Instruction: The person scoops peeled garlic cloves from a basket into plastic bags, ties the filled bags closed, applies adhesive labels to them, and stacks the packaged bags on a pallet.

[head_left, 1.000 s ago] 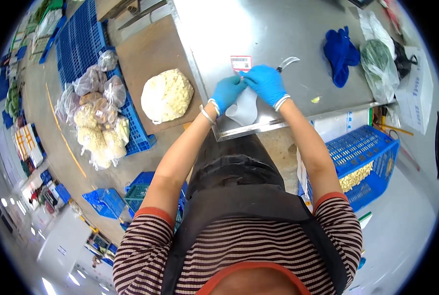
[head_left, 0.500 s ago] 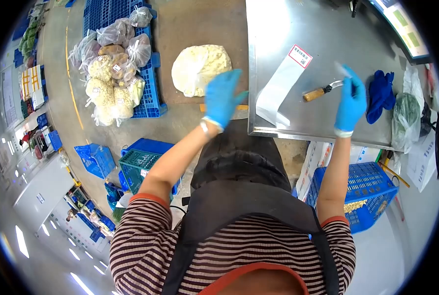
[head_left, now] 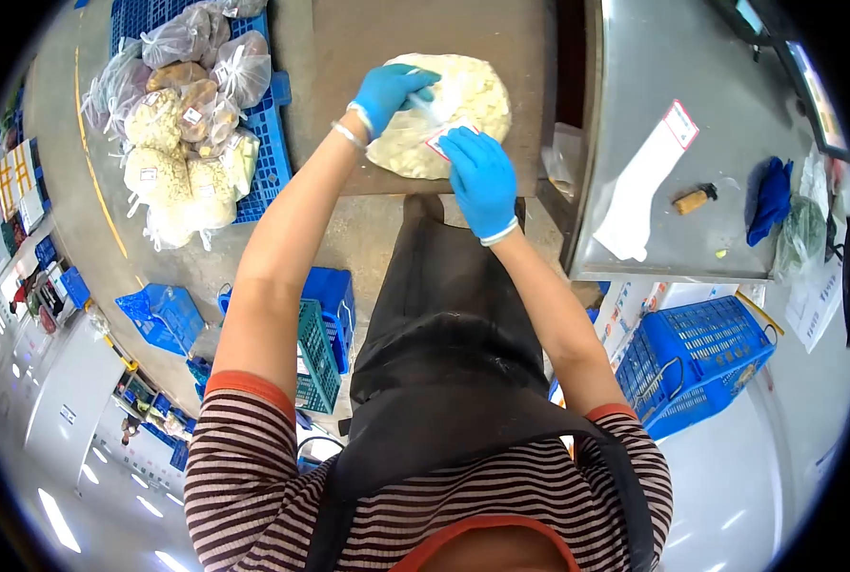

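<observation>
A clear plastic bag of pale, chunky pieces (head_left: 482,91) lies on the brown board (head_left: 334,57). My left hand (head_left: 394,95), in a blue glove, is at the bag's left side, fingers closed on the bag's gathered plastic. At the bag's lower right, my right hand (head_left: 482,176), also gloved, has its fingers on a white label with a red border (head_left: 451,136), against the bag. The fingertips are partly hidden under the right glove. On the metal table to the right lie a white label strip (head_left: 639,186) and a wooden-handled knife (head_left: 695,198).
Bags of produce (head_left: 163,176) rest on a blue pallet (head_left: 268,176) at the left. A blue cloth (head_left: 770,200) and a screen stand at the metal table's (head_left: 625,86) right. Blue crates (head_left: 697,357) sit below it; a green crate (head_left: 318,357) is at lower left.
Both hands have moved to the bag, the right one from over the metal table with a small label. The view has shifted right, and the knife now lies apart from the strip.
</observation>
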Demonstrator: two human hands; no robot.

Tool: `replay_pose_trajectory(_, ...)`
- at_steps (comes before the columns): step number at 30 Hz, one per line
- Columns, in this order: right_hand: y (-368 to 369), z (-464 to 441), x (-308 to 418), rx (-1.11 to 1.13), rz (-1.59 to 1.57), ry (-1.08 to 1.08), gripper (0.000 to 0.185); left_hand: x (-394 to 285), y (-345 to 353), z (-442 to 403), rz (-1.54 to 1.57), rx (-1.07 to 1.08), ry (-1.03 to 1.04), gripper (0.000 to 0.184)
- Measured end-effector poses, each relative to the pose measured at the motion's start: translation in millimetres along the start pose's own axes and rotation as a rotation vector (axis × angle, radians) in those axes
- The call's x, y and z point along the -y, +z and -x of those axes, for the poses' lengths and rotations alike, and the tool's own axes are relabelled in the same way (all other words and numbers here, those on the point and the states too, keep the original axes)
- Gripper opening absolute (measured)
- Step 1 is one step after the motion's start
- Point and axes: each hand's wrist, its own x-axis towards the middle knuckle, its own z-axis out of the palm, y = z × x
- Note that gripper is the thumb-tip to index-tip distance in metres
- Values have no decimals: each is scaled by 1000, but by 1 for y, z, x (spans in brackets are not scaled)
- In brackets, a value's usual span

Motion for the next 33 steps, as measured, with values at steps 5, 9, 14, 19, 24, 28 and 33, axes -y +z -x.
replay_pose_trajectory(5, 77, 39, 2, 364, 386, 28, 43, 25, -9, -23, 159, 41, -196, 24)
replay_pose_trajectory(9, 44, 41, 34, 260, 132, 247, 57, 36, -13, -29, 286, 61, -228, 21)
replay_pose_trajectory(14, 86, -30, 10, -37, 112, 510, 89, 39, -11, -30, 292, 53, -141, 22)
replay_pose_trajectory(19, 125, -37, -21, 78, 324, 475, 108, 40, -32, -28, 264, -54, -33, 22)
replay_pose_trajectory(24, 61, 2, -11, 314, 336, 429, 113, 26, -26, -4, 337, -104, -121, 24)
replay_pose_trajectory(28, 59, 17, -9, 257, 300, 270, 106, 31, -24, 3, 400, -59, -47, 27)
replay_pose_trajectory(33, 87, -20, -20, 429, 259, 105, 100, 25, -19, 20, 542, -113, 59, 26)
